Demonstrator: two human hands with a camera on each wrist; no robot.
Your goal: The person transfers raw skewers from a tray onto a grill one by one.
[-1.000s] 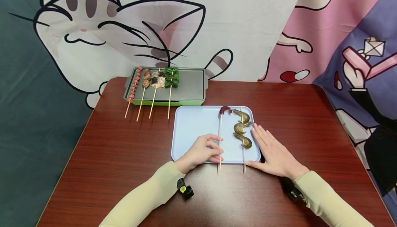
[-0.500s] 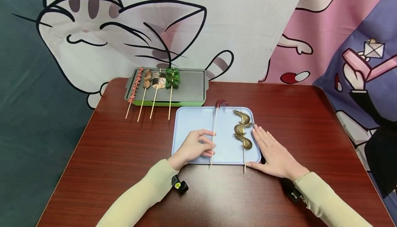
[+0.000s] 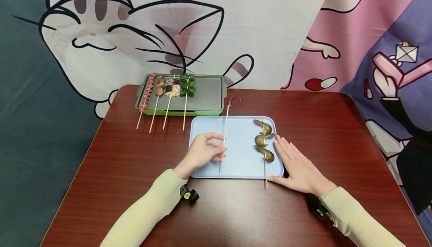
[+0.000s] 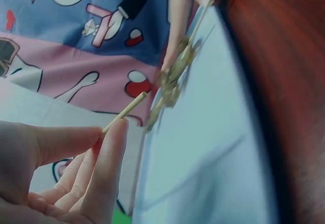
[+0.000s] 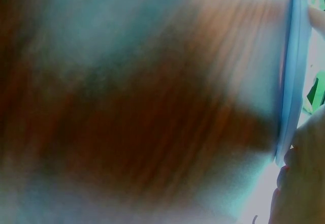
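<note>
My left hand (image 3: 201, 150) pinches the wooden stick of a skewer (image 3: 226, 123) between thumb and fingers, over the light blue tray (image 3: 243, 168). At the skewer's far end curls a dark red piece (image 3: 233, 100), beyond the tray's back edge. The left wrist view has the stick's near end (image 4: 127, 111) poking out past the fingertips, above the tray. A shrimp skewer (image 3: 262, 140) lies along the tray's right side. My right hand (image 3: 302, 170) rests flat at the tray's right edge with fingers straight, its thumb by the shrimp skewer's stick. The right wrist view mostly catches blurred tabletop.
Behind the tray, to the left, stands a green-sided grill with a grey plate (image 3: 210, 93). Skewers of pink pieces (image 3: 147, 91), brown meat (image 3: 160, 85), a pale dark-banded roll (image 3: 172, 87) and green pepper (image 3: 187, 85) lie on it, sticks overhanging the front.
My left hand has carried the red-tipped skewer leftward and away from me, lifting it from beside the shrimp skewer. The right hand has stayed at the tray's edge.
</note>
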